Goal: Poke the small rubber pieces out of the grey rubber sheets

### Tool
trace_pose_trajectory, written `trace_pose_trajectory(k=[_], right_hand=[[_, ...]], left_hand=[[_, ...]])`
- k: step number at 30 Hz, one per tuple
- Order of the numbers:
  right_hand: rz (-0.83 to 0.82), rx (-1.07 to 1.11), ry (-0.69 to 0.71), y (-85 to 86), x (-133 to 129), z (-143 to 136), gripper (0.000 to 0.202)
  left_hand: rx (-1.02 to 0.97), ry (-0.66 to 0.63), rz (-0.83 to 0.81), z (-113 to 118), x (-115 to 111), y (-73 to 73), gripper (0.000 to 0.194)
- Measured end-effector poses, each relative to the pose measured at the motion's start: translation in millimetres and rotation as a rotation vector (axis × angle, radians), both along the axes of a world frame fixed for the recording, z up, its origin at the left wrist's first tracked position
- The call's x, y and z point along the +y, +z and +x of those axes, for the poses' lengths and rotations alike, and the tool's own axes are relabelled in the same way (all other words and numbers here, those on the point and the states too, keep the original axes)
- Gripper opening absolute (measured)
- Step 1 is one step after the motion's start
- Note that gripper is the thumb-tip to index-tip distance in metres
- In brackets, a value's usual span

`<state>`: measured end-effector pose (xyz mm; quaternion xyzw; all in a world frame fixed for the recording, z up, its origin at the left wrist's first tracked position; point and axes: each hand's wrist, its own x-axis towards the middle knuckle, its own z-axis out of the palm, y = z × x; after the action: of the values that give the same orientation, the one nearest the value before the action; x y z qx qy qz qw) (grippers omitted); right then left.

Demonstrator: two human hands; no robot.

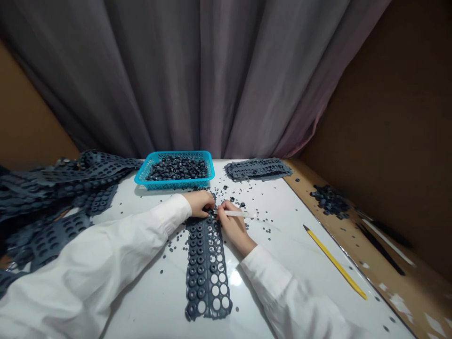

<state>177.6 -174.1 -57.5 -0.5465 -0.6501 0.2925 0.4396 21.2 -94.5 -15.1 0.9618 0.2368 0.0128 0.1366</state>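
A dark grey rubber sheet (206, 268) of moulded rings lies lengthwise on the white table. Its left rows mostly keep their rings, while many holes on the right are see-through. At its far end, my left hand (201, 203) is closed with curled fingers on the sheet; the fingertips are partly hidden. My right hand (233, 223) pinches a slim white pen-like tool (240, 214), its tip pointing left at the sheet beside my left fingers. Small dark discs and a few loose rings (232, 199) are scattered around both hands.
A blue basket (141, 178) full of dark rings stands behind my left hand. Stacked punched sheets (257, 169) lie back right, and a heap of sheets (63, 197) fills the left. On the right are a yellow tool (335, 261), a ring pile (330, 200) and black-handled tools (383, 249).
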Motion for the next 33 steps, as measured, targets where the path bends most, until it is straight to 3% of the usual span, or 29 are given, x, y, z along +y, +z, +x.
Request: trace_pose_trajectory(k=[11,21,28,30,33], right_hand=[[0.022,-0.049,-0.023,3.5,-2.4,-2.4,0.024],[0.024,-0.072,-0.026,3.2,-3.3,-3.1,0.023],[0.022,-0.079,-0.030,5.2,-4.5,-3.2,0.024],[0.017,-0.085,-0.036,5.8,-4.9,-3.6,0.023],[0.008,-0.064,-0.031,5.6,-5.0,-4.2,0.025]], left_hand=[[0.141,0.065,0.170,8.1,-14.0,-1.0,0.009],[0.081,0.070,0.133,8.0,-13.8,-5.1,0.015],[-0.062,0.089,0.041,-8.4,-2.4,-9.4,0.008],[-0.172,0.183,0.019,-20.3,2.6,-7.4,0.012],[-0.520,0.468,-0.121,-39.1,5.4,-4.7,0.020]])
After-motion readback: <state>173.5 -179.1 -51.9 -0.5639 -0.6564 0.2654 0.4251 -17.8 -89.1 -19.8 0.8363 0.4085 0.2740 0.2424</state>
